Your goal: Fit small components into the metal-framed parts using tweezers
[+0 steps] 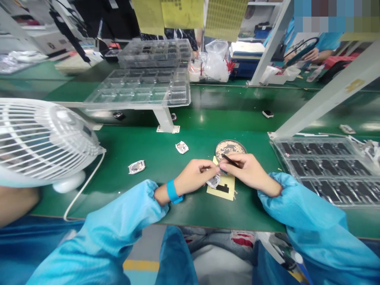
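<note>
My left hand [196,174], with a blue band at the wrist, pinches a small white-and-grey device part [213,181] over a yellow card [228,190] with black marks. My right hand [249,172] holds a thin dark tool [230,160], its fingers close to my left fingertips above the part. Just behind the hands lies a round dish [227,147] of tiny pale and dark pieces. Two similar white housings, one nearer [137,167] and one farther back [182,147], rest on the green table to the left of my hands.
A white fan [44,142] stands at the left, its cord [86,184] on the green table [118,202]. Clear trays [142,85] sit on a raised shelf. At right is a tray of dark parts [326,168] beside a slanted white post [320,95]. Other people sit nearby.
</note>
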The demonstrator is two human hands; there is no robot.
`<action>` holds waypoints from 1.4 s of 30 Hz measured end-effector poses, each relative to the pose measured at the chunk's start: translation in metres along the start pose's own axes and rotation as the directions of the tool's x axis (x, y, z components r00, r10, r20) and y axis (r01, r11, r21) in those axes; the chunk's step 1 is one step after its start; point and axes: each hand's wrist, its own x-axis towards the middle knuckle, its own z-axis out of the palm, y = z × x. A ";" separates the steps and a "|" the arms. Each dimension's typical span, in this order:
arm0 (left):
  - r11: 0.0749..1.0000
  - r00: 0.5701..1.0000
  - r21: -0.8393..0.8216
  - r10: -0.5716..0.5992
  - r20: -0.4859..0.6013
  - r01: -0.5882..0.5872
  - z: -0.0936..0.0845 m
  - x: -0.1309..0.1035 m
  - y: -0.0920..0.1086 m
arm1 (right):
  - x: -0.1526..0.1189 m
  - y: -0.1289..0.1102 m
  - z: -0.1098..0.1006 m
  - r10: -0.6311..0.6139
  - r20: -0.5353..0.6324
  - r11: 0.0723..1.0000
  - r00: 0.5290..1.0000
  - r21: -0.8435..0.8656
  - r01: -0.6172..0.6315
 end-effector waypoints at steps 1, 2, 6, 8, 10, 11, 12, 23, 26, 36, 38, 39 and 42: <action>0.999 1.000 -0.045 -0.020 -0.003 0.019 0.000 0.001 0.000 | 0.000 -0.001 -0.002 0.007 -0.028 1.000 1.000 0.002 -0.007; 0.995 0.999 -0.092 -0.037 -0.010 0.035 -0.001 0.002 0.001 | 0.001 -0.003 -0.004 0.017 -0.063 1.000 0.998 0.016 -0.016; 0.980 0.997 -0.193 -0.048 -0.067 0.035 -0.003 0.007 0.002 | 0.000 -0.008 -0.010 0.043 -0.122 0.995 0.992 0.097 -0.031; 0.981 0.995 -0.193 -0.035 -0.097 0.016 -0.004 0.008 0.002 | -0.001 -0.008 -0.011 0.054 -0.072 0.993 0.996 0.109 -0.046; 0.981 0.993 -0.194 -0.024 -0.117 0.001 -0.005 0.008 0.003 | -0.002 -0.007 -0.011 0.070 -0.027 0.992 0.997 0.106 -0.066; 0.980 0.992 -0.200 -0.018 -0.126 -0.008 -0.006 0.008 0.003 | -0.002 -0.006 -0.010 0.077 -0.017 0.992 0.997 0.104 -0.075; 0.978 0.991 -0.208 -0.012 -0.134 -0.016 -0.006 0.007 0.004 | -0.002 -0.005 -0.010 0.080 -0.017 0.992 0.997 0.103 -0.078; 0.971 0.971 -0.154 0.155 -0.184 -0.184 -0.007 0.004 -0.001 | 0.000 0.004 0.000 0.297 -0.044 0.927 0.954 0.255 -0.277; 0.962 0.961 -0.101 0.239 -0.137 -0.254 -0.006 0.003 -0.006 | 0.000 0.003 0.003 0.341 -0.033 0.904 0.940 0.285 -0.318; 0.920 0.918 0.216 0.364 -0.156 -0.328 -0.003 0.000 -0.007 | 0.001 0.002 0.003 0.383 -0.020 0.891 0.923 0.273 -0.364; 0.907 0.910 0.247 0.384 -0.154 -0.341 -0.002 0.001 -0.009 | 0.001 0.002 0.004 0.388 -0.017 0.887 0.921 0.279 -0.368; 0.900 0.906 0.262 0.395 -0.154 -0.348 -0.002 0.001 -0.009 | 0.001 0.001 0.004 0.389 -0.014 0.886 0.921 0.279 -0.370; 0.878 0.893 0.312 0.424 -0.151 -0.364 -0.002 0.001 -0.009 | 0.001 0.001 0.004 0.383 0.001 0.888 0.924 0.276 -0.369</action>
